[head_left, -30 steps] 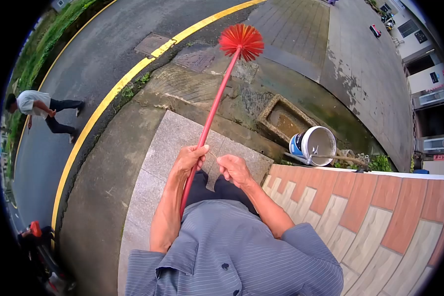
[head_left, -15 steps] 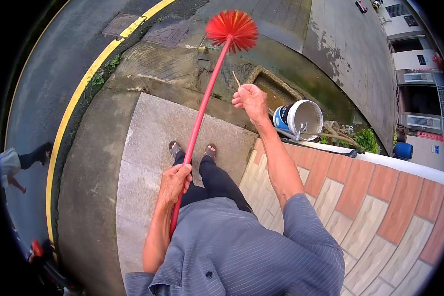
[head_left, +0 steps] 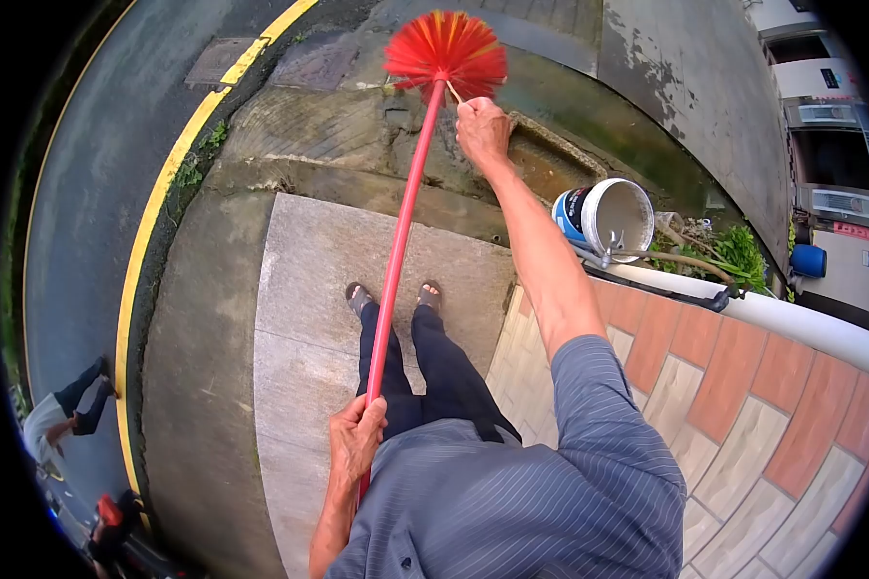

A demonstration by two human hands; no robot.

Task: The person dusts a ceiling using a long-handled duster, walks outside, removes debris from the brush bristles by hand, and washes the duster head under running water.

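A long-handled duster brush [head_left: 407,207] with a red pole and a round head of red and yellow bristles stretches away from my body. Low on the pole, my left hand [head_left: 357,434] is wrapped round it. Up near the bristle head, my right hand [head_left: 483,127] is closed on a thin tan stick [head_left: 454,93]. The stick's tip reaches the underside of the bristles, where the pole joins them; whether it touches them I cannot tell.
A white bucket [head_left: 620,220] with a blue and black label stands right, beside a tap and hose. Behind it is a concrete trough [head_left: 555,159]. Tiled flooring [head_left: 724,405] lies right, a yellow-lined road [head_left: 87,193] left. Another person [head_left: 53,425] and a motorcycle are at lower left.
My right hand has moved up and slightly left, bringing the stick to the brush head. The left hand keeps its grip on the pole. The person on the road has shifted in view.
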